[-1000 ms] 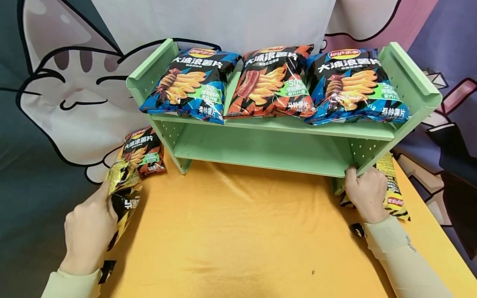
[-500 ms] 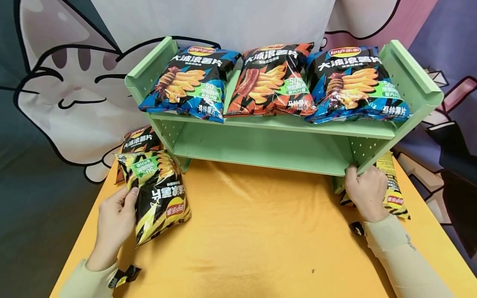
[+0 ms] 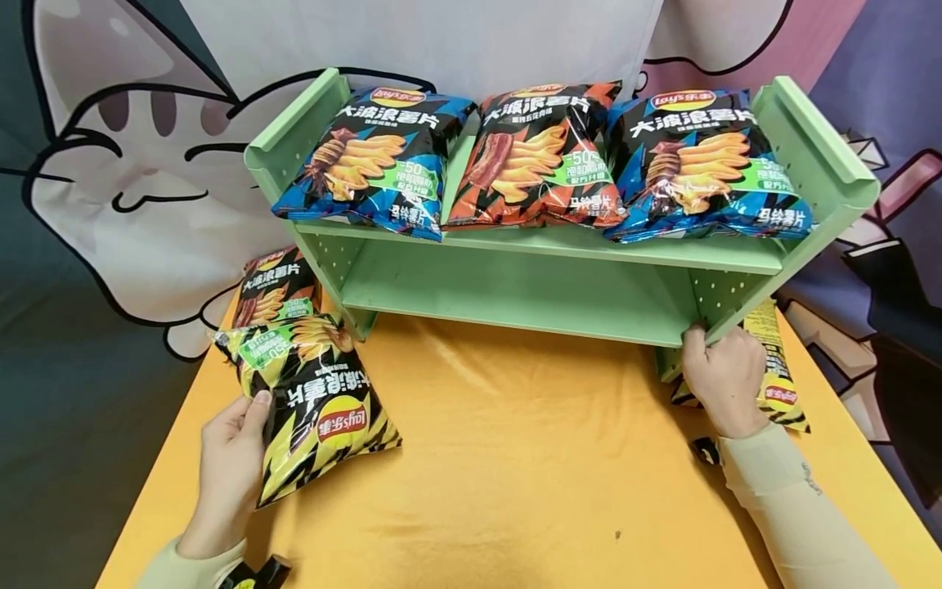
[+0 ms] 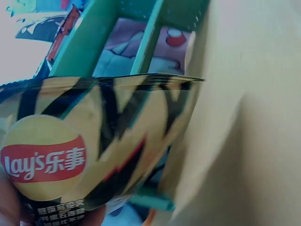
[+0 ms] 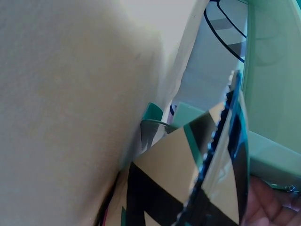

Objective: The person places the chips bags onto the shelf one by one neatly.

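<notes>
My left hand (image 3: 231, 466) pinches the left edge of a yellow-and-black bag of chips (image 3: 324, 417), its print upside down in the head view. The bag also fills much of the left wrist view, where the fingers (image 4: 9, 202) show at its lower left. My right hand (image 3: 724, 380) grips the lower right front corner of the green shelf (image 3: 515, 307); its curled fingers are partly hidden. Another yellow bag of chips (image 3: 778, 384) lies just behind that hand and stands close to the fingers in the right wrist view.
Two blue bags of chips (image 3: 379, 164) and one red bag of chips (image 3: 540, 164) rest on the upper tier. Another red bag of chips (image 3: 275, 286) leans by the shelf's left side. A yellow cloth (image 3: 471, 458) covers the table.
My left hand has come in from the left with the yellow bag, turning its front up toward the head camera. My right hand stays at the shelf corner.
</notes>
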The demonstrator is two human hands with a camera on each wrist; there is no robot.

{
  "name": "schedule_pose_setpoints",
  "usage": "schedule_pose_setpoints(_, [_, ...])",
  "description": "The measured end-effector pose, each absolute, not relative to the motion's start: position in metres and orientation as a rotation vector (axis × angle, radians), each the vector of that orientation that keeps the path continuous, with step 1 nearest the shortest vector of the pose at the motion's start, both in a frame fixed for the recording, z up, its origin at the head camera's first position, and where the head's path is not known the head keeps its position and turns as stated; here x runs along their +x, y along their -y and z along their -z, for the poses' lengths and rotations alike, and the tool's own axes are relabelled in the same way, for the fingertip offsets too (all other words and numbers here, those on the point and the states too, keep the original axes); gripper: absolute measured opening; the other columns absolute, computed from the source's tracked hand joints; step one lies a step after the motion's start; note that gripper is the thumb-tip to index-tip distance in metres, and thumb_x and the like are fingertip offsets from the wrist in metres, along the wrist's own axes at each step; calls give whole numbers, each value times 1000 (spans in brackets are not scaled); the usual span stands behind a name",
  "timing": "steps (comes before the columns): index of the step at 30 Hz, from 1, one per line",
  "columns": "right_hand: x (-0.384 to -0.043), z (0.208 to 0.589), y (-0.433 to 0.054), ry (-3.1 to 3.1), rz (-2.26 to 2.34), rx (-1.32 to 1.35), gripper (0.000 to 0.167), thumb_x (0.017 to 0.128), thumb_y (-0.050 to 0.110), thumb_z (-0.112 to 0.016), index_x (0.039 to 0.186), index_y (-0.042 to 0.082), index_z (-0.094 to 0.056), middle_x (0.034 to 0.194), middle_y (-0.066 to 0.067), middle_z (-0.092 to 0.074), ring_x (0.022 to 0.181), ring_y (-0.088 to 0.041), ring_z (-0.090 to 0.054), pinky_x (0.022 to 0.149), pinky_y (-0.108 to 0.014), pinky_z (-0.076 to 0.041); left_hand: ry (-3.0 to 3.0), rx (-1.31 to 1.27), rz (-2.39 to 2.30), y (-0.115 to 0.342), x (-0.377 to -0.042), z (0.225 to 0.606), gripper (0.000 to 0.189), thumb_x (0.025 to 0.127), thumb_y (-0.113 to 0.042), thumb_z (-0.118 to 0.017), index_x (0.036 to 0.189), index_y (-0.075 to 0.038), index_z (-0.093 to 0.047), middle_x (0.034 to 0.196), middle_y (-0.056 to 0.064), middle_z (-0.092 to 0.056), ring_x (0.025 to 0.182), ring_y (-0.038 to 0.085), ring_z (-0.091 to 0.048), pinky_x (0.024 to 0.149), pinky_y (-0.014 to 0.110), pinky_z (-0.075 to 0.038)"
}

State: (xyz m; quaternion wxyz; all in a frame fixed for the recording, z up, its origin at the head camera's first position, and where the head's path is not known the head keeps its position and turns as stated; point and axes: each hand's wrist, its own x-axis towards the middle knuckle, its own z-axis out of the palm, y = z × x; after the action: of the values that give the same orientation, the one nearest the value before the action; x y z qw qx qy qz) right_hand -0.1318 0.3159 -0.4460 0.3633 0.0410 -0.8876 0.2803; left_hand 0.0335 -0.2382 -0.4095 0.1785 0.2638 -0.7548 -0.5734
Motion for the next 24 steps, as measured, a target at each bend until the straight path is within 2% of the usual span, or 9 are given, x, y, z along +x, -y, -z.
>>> schedule_pose_setpoints(5, [-132,446,-316,2283,-723,112,39,85,15,-44,52,19,-24,49,1,-18,46,-17,-14,40,-31,-11,2031,851,1717,226,39,420,54,108,-26,-56,63,-5,-35,59,-5,-22,60,14,-27,59,31,-24])
schedule_pose_setpoints(8, [-132,446,-316,2282,-725,112,39,85,15,-44,52,19,-24,49,1,-18,46,-17,-14,40,-31,-10,1919,876,1855,217,43,425,50,107,-28,-58,63,-8,-47,57,-9,-33,58,7,-38,59,22,-36])
schedule_pose_setpoints(10, [-132,446,-316,2282,-724,109,39,85,15,-44,52,19,-24,49,1,-18,46,-17,-14,40,-31,-10,1865,878,1954,210,44,430,43,107,-29,-58,68,-12,-59,59,-11,-51,60,2,-51,61,18,-48])
schedule_pose_setpoints(12, [-133,446,-316,2282,-721,109,39,85,15,-44,53,19,-24,49,1,-18,46,-17,-14,40,-32,-11,1874,878,2015,203,45,436,35,108,-30,-56,79,-16,-70,76,-12,-68,73,2,-63,65,19,-55])
schedule_pose_setpoints(14, [-133,445,-316,2282,-719,110,39,86,16,-44,53,19,-24,50,1,-18,46,-17,-14,40,-32,-11,1980,869,2019,195,45,441,32,109,-34,-53,94,-15,-75,104,-3,-76,98,7,-68,83,22,-57])
schedule_pose_setpoints(15, [-133,445,-316,2282,-719,111,39,86,16,-44,53,19,-24,50,1,-18,46,-17,-14,41,-32,-11,2037,863,2015,191,44,444,33,109,-34,-52,97,-14,-75,121,-2,-73,114,9,-64,96,24,-53])
schedule_pose_setpoints(18, [-132,445,-316,2284,-716,112,39,86,16,-44,53,19,-24,50,1,-18,46,-18,-14,41,-32,-11,2142,857,2071,178,42,449,34,111,-39,-47,110,-17,-73,139,-1,-63,128,11,-55,106,26,-48])
schedule_pose_setpoints(22, [-132,446,-316,2290,-710,106,39,87,16,-44,53,19,-24,51,1,-18,47,-18,-15,41,-33,-11,2024,819,2264,152,34,456,35,112,-33,-46,88,-16,-66,104,-5,-63,99,5,-57,82,22,-53])
schedule_pose_setpoints(24, [-132,446,-316,2289,-708,104,39,87,16,-44,53,19,-24,51,1,-18,47,-18,-15,41,-33,-11,1904,773,2378,141,28,460,34,112,-27,-45,86,-15,-62,99,-6,-58,98,6,-55,82,21,-53])
